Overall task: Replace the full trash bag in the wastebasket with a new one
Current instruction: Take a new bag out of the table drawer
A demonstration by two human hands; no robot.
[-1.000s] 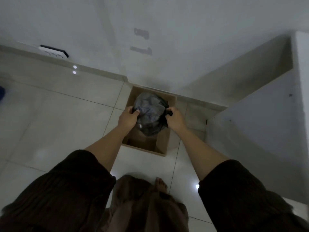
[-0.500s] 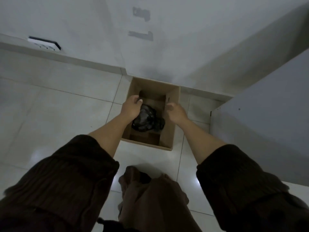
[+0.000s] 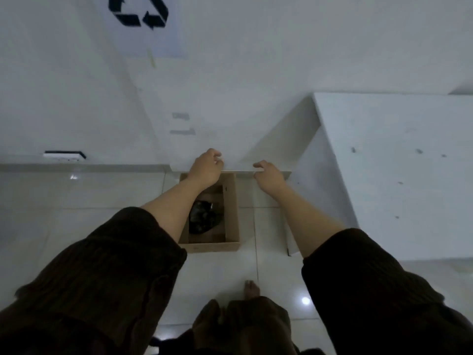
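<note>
Two loose, empty hands, left hand (image 3: pixel 204 167) and right hand (image 3: pixel 268 175), hang above the cardboard box (image 3: pixel 231 213) holding a black trash bag (image 3: pixel 203 218), beside a white cabinet (image 3: pixel 384 175).

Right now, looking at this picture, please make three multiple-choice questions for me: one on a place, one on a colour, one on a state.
1. Where is the black trash bag?
A. Inside the cardboard box on the floor
B. On the white table
C. In the left hand

2. What colour is the recycling symbol on the wall sign?
A. Green
B. Black
C. Red

3. What do the two hands hold?
A. Each holds a corner of the bag
B. Both grip the box rim
C. Nothing; both are free above the box

Answers:
1. A: the dark bag lies down in the box, partly hidden by the left forearm.
2. B: the arrows are black on a pale sheet.
3. C: the left hand and the right hand hang with loosely curled fingers, touching neither the bag nor the box.
</note>
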